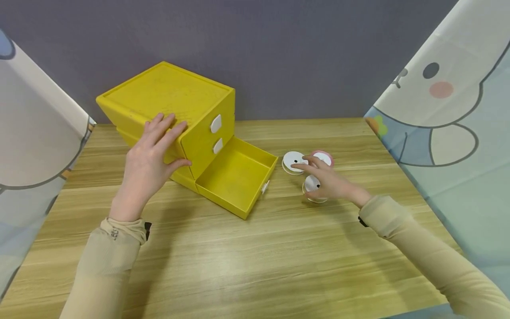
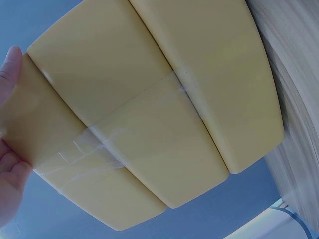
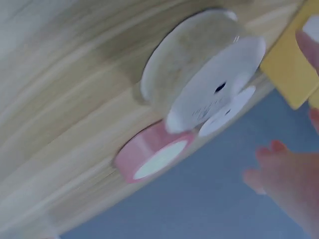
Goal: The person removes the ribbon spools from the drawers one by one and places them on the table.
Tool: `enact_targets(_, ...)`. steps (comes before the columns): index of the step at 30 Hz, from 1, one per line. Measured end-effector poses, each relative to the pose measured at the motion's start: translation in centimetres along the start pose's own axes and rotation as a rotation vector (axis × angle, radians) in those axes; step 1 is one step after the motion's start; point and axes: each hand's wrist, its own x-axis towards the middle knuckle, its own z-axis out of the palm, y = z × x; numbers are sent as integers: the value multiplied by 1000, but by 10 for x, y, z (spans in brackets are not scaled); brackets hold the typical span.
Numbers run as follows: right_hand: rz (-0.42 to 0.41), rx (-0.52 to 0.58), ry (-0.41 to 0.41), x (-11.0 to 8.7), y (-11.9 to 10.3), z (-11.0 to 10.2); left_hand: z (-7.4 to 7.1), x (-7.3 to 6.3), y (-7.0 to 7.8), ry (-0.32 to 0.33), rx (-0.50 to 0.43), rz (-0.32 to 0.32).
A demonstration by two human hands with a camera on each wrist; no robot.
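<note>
A yellow drawer cabinet (image 1: 167, 91) stands at the back left, its bottom drawer (image 1: 225, 177) pulled out with a bare floor. My left hand (image 1: 145, 155) rests on the cabinet's near top edge, fingers laid over the top and thumb by the front corner. Three ribbon spools lie to the right of the drawer: a white spool (image 1: 292, 159), a pink-edged spool (image 1: 327, 157) and a nearer pale spool (image 1: 312, 182). Over them hovers my right hand (image 1: 334, 182), fingers spread and slightly bent, partly hiding the nearer spool. Pale ribbon fills the near spool (image 3: 192, 64) in the right wrist view.
White handles (image 1: 216, 124) mark the two closed upper drawers. Clear tape (image 2: 92, 149) runs across the cabinet's side. Behind the wooden table (image 1: 255, 257) rises a grey wall panel (image 1: 299, 62), with cartoon-printed cloth (image 1: 450, 110) on both sides.
</note>
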Motion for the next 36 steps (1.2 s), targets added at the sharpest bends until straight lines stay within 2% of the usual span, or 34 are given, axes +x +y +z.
enact_targets(4,-150,-147,130,6,-10,10,-1,0,0,2,2,1)
enact_targets(7,-213,-175,183,10,-16,17,-1,0,1,-3,4,0)
enact_targets(11,-258,-145,197,14,-23,26,0,0,0,-8,5,-3)
enact_targets(15,-311,-162,191,19,-30,36,0,0,0,-6,5,-3)
enact_targets(23,-484,-317,210,28,-37,51,-1,0,0,-8,5,-3)
enact_targets(26,-519,-345,226,32,-39,55,-1,0,0,-6,4,-6)
enact_targets(31,-527,-350,240,37,-42,62,0,-1,0,2,-3,-6)
enact_targets(36,-542,-383,300,39,-40,72,-1,0,0,4,-2,-3)
